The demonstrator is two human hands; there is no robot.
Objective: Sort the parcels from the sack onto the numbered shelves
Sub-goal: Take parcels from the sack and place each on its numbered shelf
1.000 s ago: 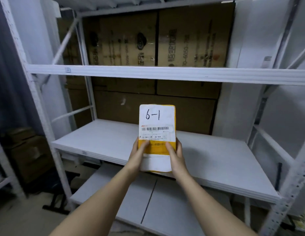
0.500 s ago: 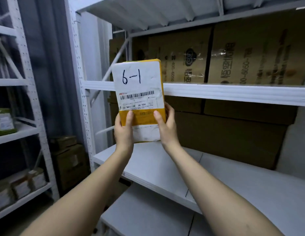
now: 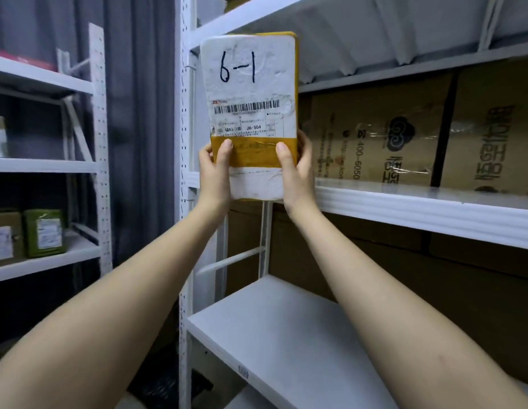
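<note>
A flat yellow parcel (image 3: 251, 113) with a white shipping label, hand-marked "6-1", is held upright in the air, its long axis vertical and its face turned toward the person. It sits in front of the left corner post (image 3: 184, 113) of a white metal rack, its lower edge about level with the front lip of the middle shelf (image 3: 419, 208), its top near the shelf above (image 3: 375, 33).

Both hands grip it by the lower part: the left hand (image 3: 214, 175) on the left edge, the right hand (image 3: 296, 172) on the right edge, each thumb pressed on the yellow front and the fingers curled behind (hidden by the parcel). The parcel rises above the hands, equally near to both.

The middle shelf lies to the right and beyond, backed by brown cartons (image 3: 404, 137). Placing it there would likely mean carrying it rightward and laying it down.
</note>
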